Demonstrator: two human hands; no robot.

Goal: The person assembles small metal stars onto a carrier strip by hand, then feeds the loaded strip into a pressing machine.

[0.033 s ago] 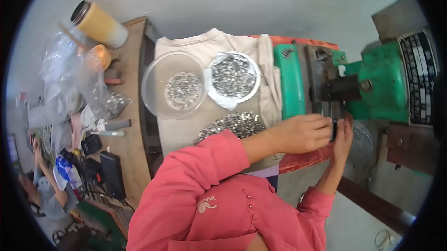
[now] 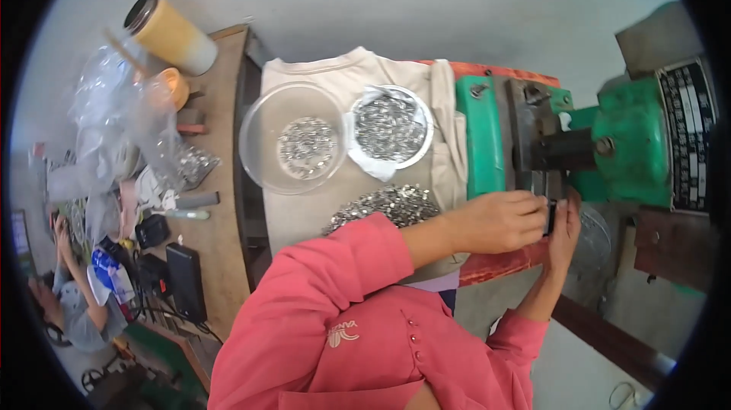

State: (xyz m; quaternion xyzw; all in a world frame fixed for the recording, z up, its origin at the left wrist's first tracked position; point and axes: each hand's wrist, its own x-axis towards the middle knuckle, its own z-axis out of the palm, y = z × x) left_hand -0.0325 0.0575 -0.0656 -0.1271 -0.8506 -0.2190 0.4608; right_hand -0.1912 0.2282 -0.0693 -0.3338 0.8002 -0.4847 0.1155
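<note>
My left hand [image 2: 499,221] reaches across to the front of a green press [image 2: 628,140], its fingers bent and pinched together at the tips. What they hold is too small to make out. Close on its right, my right hand [image 2: 563,235] is raised with thumb and fingers drawn together at the same spot. A narrow dark piece [image 2: 551,216] shows between the two hands, below the press's metal tooling [image 2: 563,149]. Left of the press lies a heap of small shiny metal parts [image 2: 392,204], partly covered by my left sleeve.
Behind the heap stand a clear plastic bowl [image 2: 247,140] and a white, lined bowl [image 2: 428,143], both with metal parts, on a beige cloth [image 2: 293,216]. A wooden table [image 2: 221,258] at left bears a yellow tumbler [image 2: 173,38], plastic bags and a black box [image 2: 185,280]. Another person [image 2: 80,319] sits far left.
The whole picture has shifted slightly to the right. Both hands stay at the same place on the press.
</note>
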